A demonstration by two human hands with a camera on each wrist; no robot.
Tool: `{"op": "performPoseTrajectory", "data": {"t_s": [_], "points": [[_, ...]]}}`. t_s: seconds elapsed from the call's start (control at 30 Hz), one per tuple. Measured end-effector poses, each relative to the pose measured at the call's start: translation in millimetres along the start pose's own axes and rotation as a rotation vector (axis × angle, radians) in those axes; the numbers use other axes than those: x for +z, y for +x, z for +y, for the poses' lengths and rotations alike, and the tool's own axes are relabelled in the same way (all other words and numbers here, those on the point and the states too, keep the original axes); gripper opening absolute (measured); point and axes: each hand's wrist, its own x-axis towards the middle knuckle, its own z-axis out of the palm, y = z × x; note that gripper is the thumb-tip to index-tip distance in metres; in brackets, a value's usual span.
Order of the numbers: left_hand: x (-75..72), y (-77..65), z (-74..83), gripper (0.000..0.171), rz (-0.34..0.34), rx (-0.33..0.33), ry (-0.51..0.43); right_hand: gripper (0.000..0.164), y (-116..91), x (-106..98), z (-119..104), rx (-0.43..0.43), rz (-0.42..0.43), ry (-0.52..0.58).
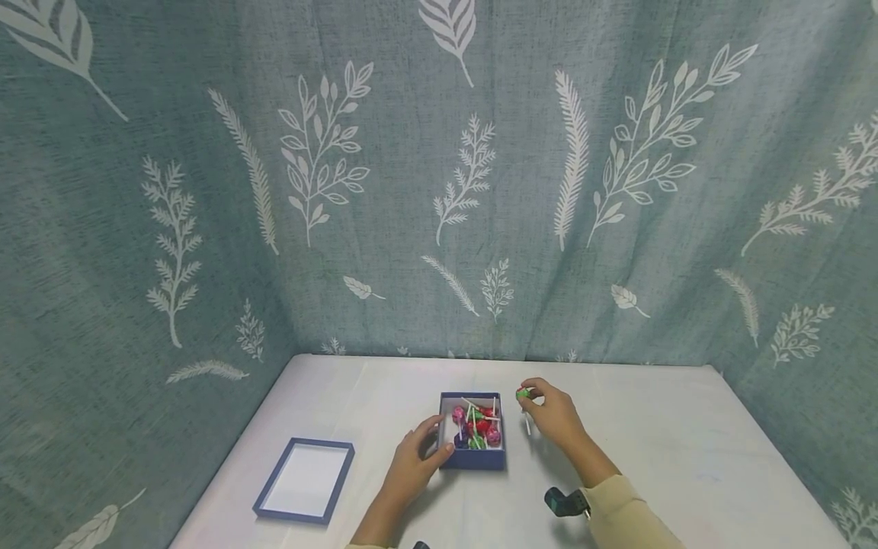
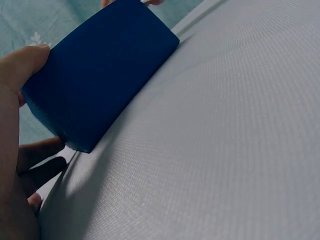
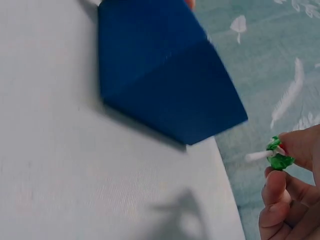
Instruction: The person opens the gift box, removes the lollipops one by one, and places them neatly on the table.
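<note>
A blue box [image 1: 472,459] with a pale inside stands on the table, holding several wrapped lollipops [image 1: 480,427] in red, pink, green and dark colours. My left hand [image 1: 414,460] grips the box's left side, the thumb at the near left corner. In the left wrist view the thumb [image 2: 37,59] lies at the top edge of the box [image 2: 100,75] and other fingers at its side. To the right of the box and above the table, my right hand [image 1: 554,415] pinches a green-wrapped lollipop [image 3: 280,159] by its head. Its white stick [image 3: 257,156] points away from the fingers.
The box's lid [image 1: 305,480], blue-rimmed and white inside, lies inner side up to the left on the white table [image 1: 658,427]. A green leaf-patterned curtain [image 1: 411,191] hangs behind the table and along its sides.
</note>
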Motion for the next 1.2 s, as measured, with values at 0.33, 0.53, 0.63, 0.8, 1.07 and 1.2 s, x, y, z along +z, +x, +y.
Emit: {"op": "performPoseTrajectory", "data": {"t_s": [0.33, 0.53, 0.63, 0.8, 1.07, 1.2], "points": [[0.8, 0.3, -3.1, 0.057, 0.005, 0.0, 0.011, 0.025, -1.4, 1.5, 23.5, 0.027, 0.002, 0.014], [1.7, -0.1, -4.3, 0.058, 0.002, 0.0, 0.003, 0.025, 0.2, 9.3, 41.4, 0.029, 0.008, 0.016], [1.2, -0.9, -3.4, 0.058, 0.002, -0.001, 0.006, 0.027, 1.2, 13.4, 49.1, 0.039, 0.01, 0.018], [0.6, -2.2, -2.4, 0.057, 0.005, 0.009, 0.006, 0.028, 3.1, 19.3, 58.8, 0.036, 0.033, 0.014], [1.3, -1.6, -2.1, 0.06, -0.008, -0.02, 0.01, 0.03, 6.1, 28.8, 67.1, -0.009, 0.078, 0.013], [1.3, 1.3, -1.3, 0.06, -0.009, -0.015, 0.021, 0.031, 6.8, 33.7, 70.2, -0.057, 0.125, -0.058]]}}
